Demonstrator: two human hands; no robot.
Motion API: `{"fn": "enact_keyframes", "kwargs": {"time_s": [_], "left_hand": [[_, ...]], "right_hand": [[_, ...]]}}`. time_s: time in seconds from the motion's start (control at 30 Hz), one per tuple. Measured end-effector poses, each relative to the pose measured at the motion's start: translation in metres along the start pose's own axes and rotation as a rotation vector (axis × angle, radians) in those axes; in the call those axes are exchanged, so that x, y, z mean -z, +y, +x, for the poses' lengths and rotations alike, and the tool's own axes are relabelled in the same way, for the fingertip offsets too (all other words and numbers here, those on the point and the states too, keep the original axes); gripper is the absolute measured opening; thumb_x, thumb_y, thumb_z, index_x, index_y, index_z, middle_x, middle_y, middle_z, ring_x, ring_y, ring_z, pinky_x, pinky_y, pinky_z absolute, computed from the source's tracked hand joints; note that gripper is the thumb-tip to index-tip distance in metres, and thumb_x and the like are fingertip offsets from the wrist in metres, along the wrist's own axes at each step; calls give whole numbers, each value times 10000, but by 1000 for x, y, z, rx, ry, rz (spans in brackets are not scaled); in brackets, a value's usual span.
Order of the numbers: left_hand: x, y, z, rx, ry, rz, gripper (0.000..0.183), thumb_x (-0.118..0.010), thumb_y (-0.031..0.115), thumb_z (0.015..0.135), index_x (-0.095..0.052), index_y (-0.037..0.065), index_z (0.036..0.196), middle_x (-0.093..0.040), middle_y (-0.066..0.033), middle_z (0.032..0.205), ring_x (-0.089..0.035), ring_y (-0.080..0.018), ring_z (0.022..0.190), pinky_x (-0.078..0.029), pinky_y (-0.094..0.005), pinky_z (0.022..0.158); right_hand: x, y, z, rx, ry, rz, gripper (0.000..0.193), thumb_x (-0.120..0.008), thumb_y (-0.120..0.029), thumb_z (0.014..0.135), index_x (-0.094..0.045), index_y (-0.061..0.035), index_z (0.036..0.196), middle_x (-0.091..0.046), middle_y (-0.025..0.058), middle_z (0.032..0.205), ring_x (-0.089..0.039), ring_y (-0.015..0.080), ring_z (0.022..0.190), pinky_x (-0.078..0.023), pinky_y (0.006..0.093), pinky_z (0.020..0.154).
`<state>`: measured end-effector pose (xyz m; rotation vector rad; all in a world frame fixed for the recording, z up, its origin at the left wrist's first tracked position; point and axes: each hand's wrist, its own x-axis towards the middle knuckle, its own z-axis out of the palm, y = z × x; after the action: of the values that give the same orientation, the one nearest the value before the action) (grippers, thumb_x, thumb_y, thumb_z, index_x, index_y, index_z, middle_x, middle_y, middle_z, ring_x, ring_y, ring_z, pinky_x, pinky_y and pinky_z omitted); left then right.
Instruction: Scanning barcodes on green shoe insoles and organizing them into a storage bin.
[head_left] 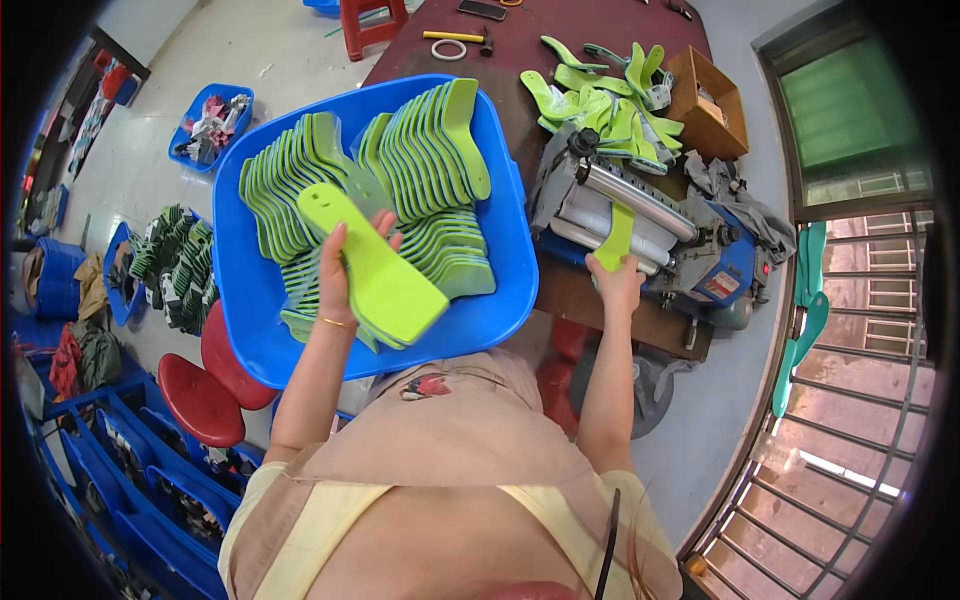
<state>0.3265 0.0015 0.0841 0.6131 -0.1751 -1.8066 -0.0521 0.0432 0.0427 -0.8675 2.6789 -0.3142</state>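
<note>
My left hand (338, 272) holds a bright green shoe insole (375, 265) above the large blue tub (250, 290), which is filled with rows of stacked green insoles (420, 150). My right hand (617, 282) grips the near end of another green insole (617, 235) that is fed between the metal rollers of a small blue roller machine (640, 225) on the dark red table (560, 50). Behind the machine lies a loose pile of green insoles (605, 100).
A cardboard box (712, 100) stands at the table's right. A hammer (460, 38) and tape ring lie at the far end. Red stools (205, 395) and blue bins (210, 125) stand on the floor at left. A window grille (860, 400) is at right.
</note>
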Motion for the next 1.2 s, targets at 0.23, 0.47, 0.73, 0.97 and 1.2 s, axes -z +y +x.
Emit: {"fn": "enact_keyframes", "kwargs": {"time_s": [0.23,0.47,0.73,0.97,1.2], "left_hand": [[-39,-37,14,-147,-146,463,494,-518,266,931,-344,42,1336,-443,-140,1343,-485,-219,1189,-440,-363,968],[-38,-35,2,-75,-232,522,736,-696,361,785,-290,81,1331,-476,-123,1301,-470,-242,1212,-441,-383,966],[-56,-38,-6,103,-388,716,918,-789,419,673,-269,60,1339,-506,-155,1254,-507,-269,1174,-435,-384,958],[-70,-38,5,128,-459,821,887,-799,383,682,-291,27,1315,-545,-141,1183,-537,-258,1122,-430,-395,954],[-61,-52,4,215,-383,827,819,-763,294,749,-258,18,1331,-553,-132,1158,-558,-231,1080,-441,-370,936]], "right_hand": [[57,-94,-87,868,-665,436,653,-720,-347,747,-450,-80,1279,-460,178,1300,-496,319,1147,-400,367,963],[56,-93,-149,971,-954,297,802,-700,-449,735,-352,-87,1361,-505,241,1219,-507,349,1141,-407,381,947],[56,-71,-139,990,-1043,387,742,-731,-340,716,-380,-51,1302,-607,200,1020,-599,346,969,-461,388,883],[30,-39,-135,746,-1077,756,734,-726,-318,757,-361,-23,1322,-502,197,1229,-507,317,1138,-420,382,955],[37,-49,-159,788,-990,570,804,-709,-382,761,-299,-7,1343,-492,229,1228,-519,335,1123,-412,385,940]]}}
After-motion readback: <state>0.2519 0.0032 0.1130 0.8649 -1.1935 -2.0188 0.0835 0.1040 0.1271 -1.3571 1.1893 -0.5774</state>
